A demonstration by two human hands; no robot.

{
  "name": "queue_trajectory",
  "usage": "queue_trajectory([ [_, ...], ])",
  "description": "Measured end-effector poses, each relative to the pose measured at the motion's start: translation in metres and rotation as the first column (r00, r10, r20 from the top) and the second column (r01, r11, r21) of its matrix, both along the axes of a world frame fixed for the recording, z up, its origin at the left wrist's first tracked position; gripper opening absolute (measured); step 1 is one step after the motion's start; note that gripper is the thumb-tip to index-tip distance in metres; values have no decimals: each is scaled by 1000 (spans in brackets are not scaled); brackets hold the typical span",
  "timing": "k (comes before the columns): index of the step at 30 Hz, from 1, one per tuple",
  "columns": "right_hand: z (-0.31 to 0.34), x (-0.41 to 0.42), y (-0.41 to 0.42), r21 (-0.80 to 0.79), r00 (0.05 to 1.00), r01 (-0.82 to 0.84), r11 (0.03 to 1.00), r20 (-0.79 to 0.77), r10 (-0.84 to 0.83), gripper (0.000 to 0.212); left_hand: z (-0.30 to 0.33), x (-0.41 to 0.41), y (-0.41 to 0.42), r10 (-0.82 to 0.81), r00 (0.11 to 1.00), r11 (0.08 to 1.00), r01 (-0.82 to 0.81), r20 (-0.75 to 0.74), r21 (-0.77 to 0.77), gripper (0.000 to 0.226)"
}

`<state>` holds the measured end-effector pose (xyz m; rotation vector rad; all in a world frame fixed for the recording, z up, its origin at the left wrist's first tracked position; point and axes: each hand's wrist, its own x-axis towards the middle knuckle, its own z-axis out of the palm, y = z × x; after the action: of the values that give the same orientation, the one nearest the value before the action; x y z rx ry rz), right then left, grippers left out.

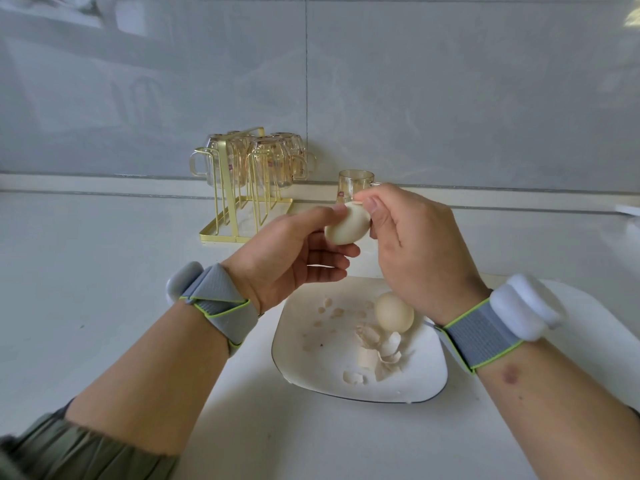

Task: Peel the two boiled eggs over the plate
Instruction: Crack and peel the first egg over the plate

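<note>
Our left hand cradles the smooth, half-peeled egg above the plate's far edge, while our right hand pinches a thin shell flap at its top. On the rounded-square white plate lie the second egg and brittle shell pieces; the white counter spreads wide to the left.

Held egg: cream-white, smooth, largely bare of shell, lying tilted above and beyond the far edge of the plate. Second egg: pale beige, shell on, resting on the plate near its far right part. Shell fragments: curled, broken pieces heaped on the plate just in front of the second egg, smaller flakes scattered to their left. Plate: white, rounded-square, thin dark rim.
</note>
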<state>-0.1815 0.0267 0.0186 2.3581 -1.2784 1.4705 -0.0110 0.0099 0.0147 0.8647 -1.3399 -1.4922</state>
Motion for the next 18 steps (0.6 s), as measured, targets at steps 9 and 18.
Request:
queue_trajectory([
  [9, 2, 1, 2, 49, 998, 21, 999, 54, -24, 28, -2, 0, -2, 10, 999, 1000, -10, 31, 11, 39],
  [18, 3, 1, 0, 152, 986, 8, 988, 163, -33, 23, -2, 0, -3, 31, 999, 999, -32, 39, 15, 36],
])
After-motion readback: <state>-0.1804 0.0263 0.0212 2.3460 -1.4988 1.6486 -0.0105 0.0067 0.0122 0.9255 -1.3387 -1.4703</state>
